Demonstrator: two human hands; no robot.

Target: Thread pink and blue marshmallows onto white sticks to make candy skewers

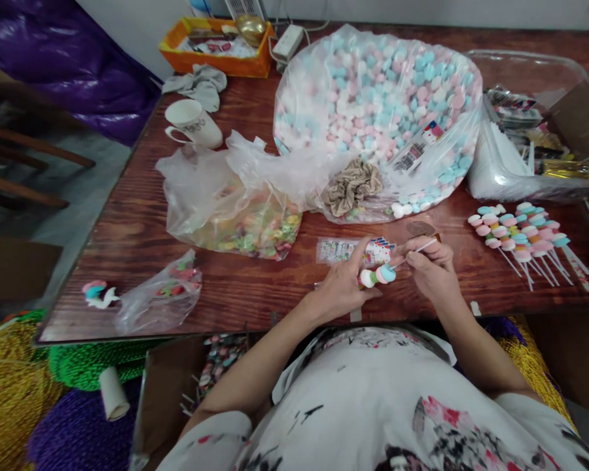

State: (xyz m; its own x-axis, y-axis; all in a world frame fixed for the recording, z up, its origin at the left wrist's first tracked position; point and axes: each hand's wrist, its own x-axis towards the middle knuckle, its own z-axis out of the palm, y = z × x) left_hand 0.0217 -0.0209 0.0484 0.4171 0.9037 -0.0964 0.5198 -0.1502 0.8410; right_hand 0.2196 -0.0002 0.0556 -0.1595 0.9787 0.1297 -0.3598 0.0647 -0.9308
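Observation:
Between my hands is a candy skewer [385,273] with white, green, pink and blue pieces on a thin white stick. My left hand [341,288] is closed around the candy end, thumb and fingers on either side. The stick [426,245] is pinched in the fingers of my right hand [432,265]. Just behind my hands, a printed clear wrapper [341,251] lies flat on the wooden table [255,294]. Finished-looking candy skewers [520,235] lie in a pile to the right, their sticks pointing toward me.
A large bag of pastel marshmallows [373,98] fills the back middle. Nearer lie a bag of colourful gummies [255,222] and a small bag [164,294]. A mug [194,124] and orange tray [216,62] stand back left; a clear plastic bin [500,176] stands right.

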